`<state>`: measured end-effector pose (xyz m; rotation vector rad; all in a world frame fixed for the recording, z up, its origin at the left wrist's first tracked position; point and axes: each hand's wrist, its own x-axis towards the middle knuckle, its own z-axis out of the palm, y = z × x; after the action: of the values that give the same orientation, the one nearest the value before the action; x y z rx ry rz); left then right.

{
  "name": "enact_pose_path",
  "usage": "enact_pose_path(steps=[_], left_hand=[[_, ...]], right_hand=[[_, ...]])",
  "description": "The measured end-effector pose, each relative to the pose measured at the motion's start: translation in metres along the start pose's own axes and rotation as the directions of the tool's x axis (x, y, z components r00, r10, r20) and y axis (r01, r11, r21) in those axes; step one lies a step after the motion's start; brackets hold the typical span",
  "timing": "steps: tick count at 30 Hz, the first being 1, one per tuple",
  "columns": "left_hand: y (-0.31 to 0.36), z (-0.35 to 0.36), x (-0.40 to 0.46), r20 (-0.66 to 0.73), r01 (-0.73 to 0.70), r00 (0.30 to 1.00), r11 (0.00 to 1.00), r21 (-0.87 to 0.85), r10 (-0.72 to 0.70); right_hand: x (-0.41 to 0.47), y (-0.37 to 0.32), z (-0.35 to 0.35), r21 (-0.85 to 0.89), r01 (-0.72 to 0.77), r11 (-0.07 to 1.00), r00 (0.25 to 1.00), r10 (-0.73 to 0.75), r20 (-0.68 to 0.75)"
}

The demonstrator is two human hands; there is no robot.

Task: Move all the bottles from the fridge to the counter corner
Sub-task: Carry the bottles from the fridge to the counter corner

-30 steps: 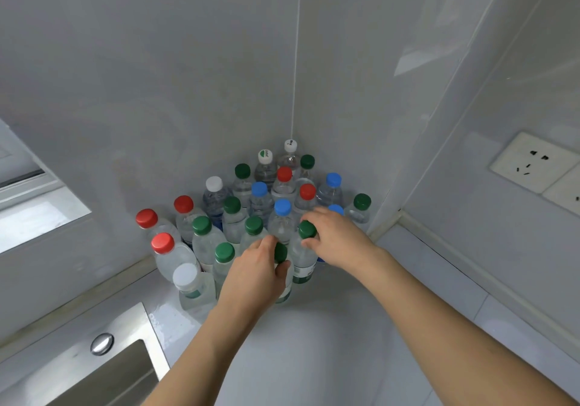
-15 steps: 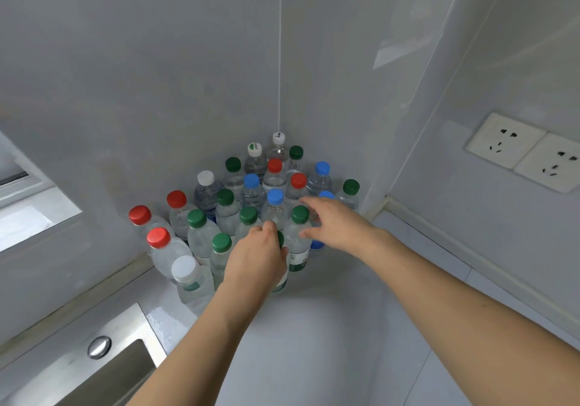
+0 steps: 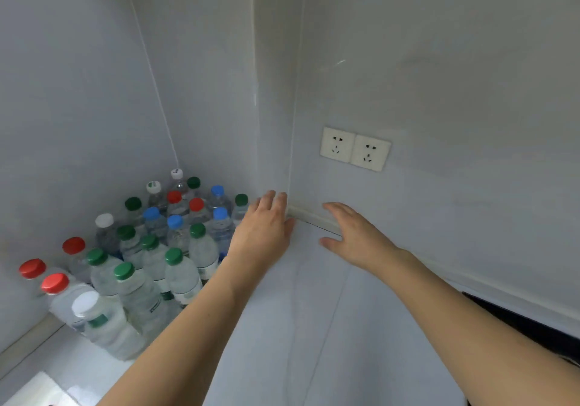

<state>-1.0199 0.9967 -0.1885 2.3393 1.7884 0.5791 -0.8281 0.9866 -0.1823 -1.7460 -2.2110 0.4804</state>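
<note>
bottles (image 3: 150, 248) clustered in counter corner; left hand (image 3: 263, 230), right hand (image 3: 354, 233) spread flat, holding nothing.

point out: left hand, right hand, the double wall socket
left hand (image 3: 262, 233), head view, back of the hand.
right hand (image 3: 353, 236), head view, back of the hand.
double wall socket (image 3: 355, 148), head view, seam between the two plates.
</note>
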Motion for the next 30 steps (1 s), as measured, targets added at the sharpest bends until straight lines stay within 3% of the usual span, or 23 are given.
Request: enact_pose_path(steps=[7,16,23,30], left_hand=[[0.14,0.027,-0.031,0.107,-0.23,0.968,0.973,-0.002,0.228],[0.32,0.06,-0.128,0.162,-0.488,0.858,0.872,-0.036,0.487],[0.454,0.082,-0.222,0.181,-0.686,0.701,0.721,-0.097,0.69],[0.584,0.091,-0.3,0.166,-0.85,0.469,0.494,-0.183,0.868]], right_hand=[[-0.134,0.078,-0.047,0.039,-0.196,0.98,0.973,0.199,-0.117],[-0.353,0.15,-0.093,0.079,-0.438,0.896,0.861,0.443,-0.251],[-0.526,0.181,-0.119,0.085,-0.633,0.769,0.697,0.614,-0.371],[-0.679,0.195,-0.147,0.171,-0.789,0.591,0.451,0.744,-0.493]])
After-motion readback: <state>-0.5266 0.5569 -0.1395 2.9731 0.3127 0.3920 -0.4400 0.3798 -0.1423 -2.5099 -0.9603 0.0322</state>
